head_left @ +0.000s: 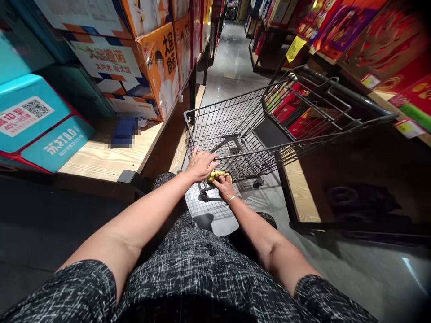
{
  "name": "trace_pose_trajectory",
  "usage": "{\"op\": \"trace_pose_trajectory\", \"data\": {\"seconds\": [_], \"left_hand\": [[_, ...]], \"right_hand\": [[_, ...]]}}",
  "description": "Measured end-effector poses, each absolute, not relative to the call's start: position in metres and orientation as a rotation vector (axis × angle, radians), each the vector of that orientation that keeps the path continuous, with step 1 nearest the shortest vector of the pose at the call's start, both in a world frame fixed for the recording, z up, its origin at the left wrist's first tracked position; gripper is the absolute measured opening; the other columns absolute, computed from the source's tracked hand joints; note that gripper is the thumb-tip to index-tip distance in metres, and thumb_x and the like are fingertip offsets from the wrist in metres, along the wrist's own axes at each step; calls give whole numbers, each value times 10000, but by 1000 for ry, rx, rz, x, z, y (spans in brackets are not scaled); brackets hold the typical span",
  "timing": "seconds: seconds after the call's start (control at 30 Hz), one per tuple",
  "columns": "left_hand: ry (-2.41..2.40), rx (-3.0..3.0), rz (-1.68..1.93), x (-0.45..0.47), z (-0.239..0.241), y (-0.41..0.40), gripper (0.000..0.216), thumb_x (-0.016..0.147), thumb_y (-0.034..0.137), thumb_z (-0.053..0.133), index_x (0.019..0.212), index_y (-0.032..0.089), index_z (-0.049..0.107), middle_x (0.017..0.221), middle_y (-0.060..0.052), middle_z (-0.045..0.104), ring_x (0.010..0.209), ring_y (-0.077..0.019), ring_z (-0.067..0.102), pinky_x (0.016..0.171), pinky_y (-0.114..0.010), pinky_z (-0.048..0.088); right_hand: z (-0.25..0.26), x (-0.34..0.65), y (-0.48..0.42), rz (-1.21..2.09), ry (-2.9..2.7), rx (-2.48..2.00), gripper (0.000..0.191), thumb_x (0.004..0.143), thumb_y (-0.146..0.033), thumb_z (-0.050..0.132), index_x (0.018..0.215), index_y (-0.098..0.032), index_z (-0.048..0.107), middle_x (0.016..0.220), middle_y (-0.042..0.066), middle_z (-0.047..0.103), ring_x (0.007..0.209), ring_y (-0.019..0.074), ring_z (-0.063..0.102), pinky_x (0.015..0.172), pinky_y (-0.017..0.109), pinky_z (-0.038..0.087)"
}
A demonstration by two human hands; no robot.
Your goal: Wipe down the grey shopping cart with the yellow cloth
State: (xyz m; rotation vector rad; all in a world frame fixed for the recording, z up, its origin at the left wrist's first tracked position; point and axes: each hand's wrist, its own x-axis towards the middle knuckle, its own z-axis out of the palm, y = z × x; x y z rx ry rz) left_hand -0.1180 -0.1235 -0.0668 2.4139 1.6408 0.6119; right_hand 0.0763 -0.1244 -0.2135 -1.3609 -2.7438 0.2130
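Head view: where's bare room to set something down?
Free: the cart basket, bare between its wire walls; the left wooden shelf, between the teal boxes and orange boxes; the low right board beside the cart. Crowded: the cart's near rim, under the left hand and the right hand with yellow cloth; red boxes fill the right shelves.

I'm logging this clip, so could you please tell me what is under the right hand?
A yellow cloth lies under the right hand, pressed against the near end of the shopping cart. The hand covers most of it, so the bar beneath cannot be seen.
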Motion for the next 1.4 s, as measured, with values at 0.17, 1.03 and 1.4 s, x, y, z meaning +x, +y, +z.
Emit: {"op": "trace_pose_trajectory", "data": {"seconds": [0.17, 1.03, 1.4], "left_hand": [[1668, 2390, 513, -128, -65, -111, 334, 1022, 352, 412, 1165, 254, 697, 1123, -44, 732, 1126, -255, 590, 1219, -554, 188], [1762, 2398, 520, -166, -75, -87, 343, 954, 257, 404, 1196, 223, 646, 1266, -90, 647, 1252, -288, 505, 1242, -563, 182], [1780, 2352, 612, -194, -79, -68, 239, 989, 329, 426, 1011, 244, 649, 1314, -59, 640, 1282, -277, 468, 1199, -569, 222]], "right_hand": [[-232, 77, -120, 305, -2792, -1358, 403, 927, -109, 505, 1132, -344, 760, 1354, 52, 587, 1233, 263, 435, 995, 368, 442], [-83, 21, -81, -91, -2296, -1148, 369, 938, -174, 550, 1236, -323, 709, 1347, 82, 574, 1178, 275, 425, 1009, 416, 440], [-67, 208, 3, -269, -2029, -1358, 363, 833, -112, 543, 1119, -227, 733, 1259, 93, 567, 1104, 254, 489, 949, 416, 475]]}}
